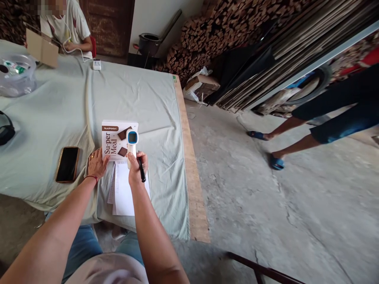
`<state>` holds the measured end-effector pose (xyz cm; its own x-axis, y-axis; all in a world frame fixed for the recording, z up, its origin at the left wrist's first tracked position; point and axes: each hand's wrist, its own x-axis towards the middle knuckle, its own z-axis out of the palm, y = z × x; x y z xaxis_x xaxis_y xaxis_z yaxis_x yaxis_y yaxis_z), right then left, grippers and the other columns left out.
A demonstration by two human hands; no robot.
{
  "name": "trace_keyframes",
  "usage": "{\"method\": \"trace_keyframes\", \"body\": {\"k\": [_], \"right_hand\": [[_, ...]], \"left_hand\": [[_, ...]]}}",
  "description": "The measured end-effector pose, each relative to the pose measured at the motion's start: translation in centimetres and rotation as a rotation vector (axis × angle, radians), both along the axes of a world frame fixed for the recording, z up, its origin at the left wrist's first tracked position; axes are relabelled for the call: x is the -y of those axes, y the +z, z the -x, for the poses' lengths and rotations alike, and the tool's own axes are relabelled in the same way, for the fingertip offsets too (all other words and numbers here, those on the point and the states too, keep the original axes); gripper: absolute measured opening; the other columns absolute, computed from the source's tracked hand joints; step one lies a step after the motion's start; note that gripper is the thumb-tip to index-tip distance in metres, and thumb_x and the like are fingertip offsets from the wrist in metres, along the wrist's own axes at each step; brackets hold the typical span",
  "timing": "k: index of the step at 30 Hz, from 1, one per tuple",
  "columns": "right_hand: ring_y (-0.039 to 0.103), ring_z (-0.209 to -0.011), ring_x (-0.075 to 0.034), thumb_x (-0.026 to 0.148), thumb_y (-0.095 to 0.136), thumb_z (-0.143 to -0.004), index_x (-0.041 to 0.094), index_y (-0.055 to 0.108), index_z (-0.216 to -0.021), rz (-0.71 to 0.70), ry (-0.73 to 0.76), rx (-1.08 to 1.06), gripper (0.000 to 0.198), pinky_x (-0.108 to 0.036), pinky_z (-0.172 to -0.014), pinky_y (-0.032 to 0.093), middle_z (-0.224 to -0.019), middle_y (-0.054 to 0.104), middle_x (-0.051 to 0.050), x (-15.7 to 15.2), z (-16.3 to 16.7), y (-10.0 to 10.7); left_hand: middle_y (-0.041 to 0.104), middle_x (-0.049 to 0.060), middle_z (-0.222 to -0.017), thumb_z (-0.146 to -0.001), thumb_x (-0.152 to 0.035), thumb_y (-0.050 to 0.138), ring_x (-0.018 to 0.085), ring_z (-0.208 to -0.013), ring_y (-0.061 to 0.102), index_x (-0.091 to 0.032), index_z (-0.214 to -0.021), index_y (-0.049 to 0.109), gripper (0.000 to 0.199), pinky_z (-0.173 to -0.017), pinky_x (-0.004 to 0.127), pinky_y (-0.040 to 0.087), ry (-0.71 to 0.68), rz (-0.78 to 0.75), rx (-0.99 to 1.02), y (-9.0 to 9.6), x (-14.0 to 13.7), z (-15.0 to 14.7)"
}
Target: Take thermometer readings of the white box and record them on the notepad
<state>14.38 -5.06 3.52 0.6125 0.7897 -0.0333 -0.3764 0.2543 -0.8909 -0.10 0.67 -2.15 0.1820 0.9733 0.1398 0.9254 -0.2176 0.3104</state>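
A white box (110, 139) printed "NutriMotion Su-per Meal" with brown squares lies on the cloth. At its lower left corner is my left hand (97, 163), closed on that corner with thumb and fingers. My right hand (137, 167) is wrapped around the handle of a white handheld infrared thermometer (132, 146). Its dark, blue-rimmed screen faces up towards me, over the right part of the box. A black pen (141, 170) also sticks out of my right hand. Beneath that hand, white paper sheets (122, 201) lie just below the box.
A phone (67, 165) lies left on the cloth-covered table (142, 98), with a plastic bag (17, 77) farther back. Across the table, a person (66, 27) holds a white cable near a cardboard box (43, 49). Another person's legs (328, 118) stand right, near stacked firewood (219, 31).
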Motion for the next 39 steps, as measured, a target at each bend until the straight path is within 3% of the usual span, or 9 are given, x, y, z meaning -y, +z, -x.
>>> {"method": "trace_keyframes", "body": {"k": [11,19,23,28,31,34,36,39], "right_hand": [[0.058,-0.066,-0.013,0.04,0.07,-0.065,0.025,0.035,-0.076,-0.048,0.033,-0.151,0.04,-0.029,-0.067,0.041,-0.078,0.067,0.003,-0.1,0.2,1.4],[0.058,-0.065,-0.013,0.043,0.067,-0.07,0.025,0.032,-0.075,-0.141,0.141,-0.171,0.039,-0.032,-0.069,0.044,-0.093,0.072,-0.002,1.2,0.2,2.7],[0.061,-0.07,-0.014,0.043,0.067,-0.074,0.025,0.036,-0.08,-0.075,0.079,-0.006,0.037,-0.033,-0.072,0.045,-0.089,0.069,-0.001,3.2,-0.5,0.8],[0.062,-0.096,-0.02,0.042,0.073,-0.071,0.025,0.043,-0.083,0.192,-0.107,0.582,0.036,-0.038,-0.085,0.046,-0.112,0.066,-0.008,8.1,-3.5,-5.1],[0.06,-0.1,-0.023,0.041,0.073,-0.07,0.024,0.052,-0.087,0.356,-0.107,0.781,0.031,-0.044,-0.093,0.044,-0.101,0.066,-0.006,10.1,-5.3,-7.8],[0.055,-0.111,-0.028,0.045,0.07,-0.076,0.022,0.06,-0.092,0.407,-0.114,0.91,0.029,-0.051,-0.1,0.039,-0.106,0.066,-0.01,10.9,-5.8,-8.1],[0.052,-0.116,-0.029,0.045,0.063,-0.083,0.021,0.064,-0.099,0.344,-0.108,0.949,0.029,-0.051,-0.102,0.038,-0.113,0.065,-0.013,11.2,-5.1,-7.4],[0.059,-0.102,-0.025,0.04,0.051,-0.09,0.022,0.067,-0.11,0.195,0.013,0.847,0.032,-0.044,-0.093,0.046,-0.104,0.065,-0.011,11.8,-2.9,-6.2]], "left_hand": [[0.058,0.018,-0.136,-0.1,-0.053,0.021,0.032,-0.127,0.052,-0.012,-0.141,0.045,0.063,-0.105,0.046,0.041,-0.011,-0.011,0.008,0.0,-0.1,0.1],[0.058,0.019,-0.136,-0.099,-0.054,0.019,0.033,-0.127,0.052,-0.011,-0.14,0.047,0.065,-0.105,0.047,0.042,-0.006,-0.005,0.023,0.1,-0.2,0.0],[0.059,0.02,-0.134,-0.099,-0.054,0.019,0.033,-0.126,0.053,-0.01,-0.138,0.048,0.066,-0.104,0.047,0.041,-0.005,0.0,0.017,0.4,-0.1,-0.1],[0.058,0.019,-0.135,-0.099,-0.055,0.017,0.034,-0.127,0.051,-0.011,-0.139,0.047,0.066,-0.105,0.047,0.04,-0.02,-0.004,0.005,0.4,0.2,-0.6],[0.056,0.018,-0.138,-0.099,-0.057,0.016,0.032,-0.129,0.049,-0.011,-0.143,0.044,0.069,-0.107,0.045,0.038,-0.015,-0.003,0.012,0.2,0.2,-1.0],[0.055,0.018,-0.139,-0.099,-0.059,0.014,0.032,-0.129,0.049,-0.013,-0.145,0.042,0.071,-0.108,0.043,0.036,-0.01,0.011,0.014,0.1,0.2,-1.2],[0.055,0.018,-0.139,-0.099,-0.06,0.013,0.032,-0.129,0.048,-0.013,-0.146,0.041,0.073,-0.108,0.043,0.036,-0.012,0.021,0.019,0.1,0.3,-1.3],[0.055,0.018,-0.138,-0.098,-0.062,0.011,0.032,-0.129,0.048,-0.012,-0.147,0.04,0.076,-0.107,0.043,0.037,-0.02,0.022,0.03,0.2,0.4,-1.3]]}}
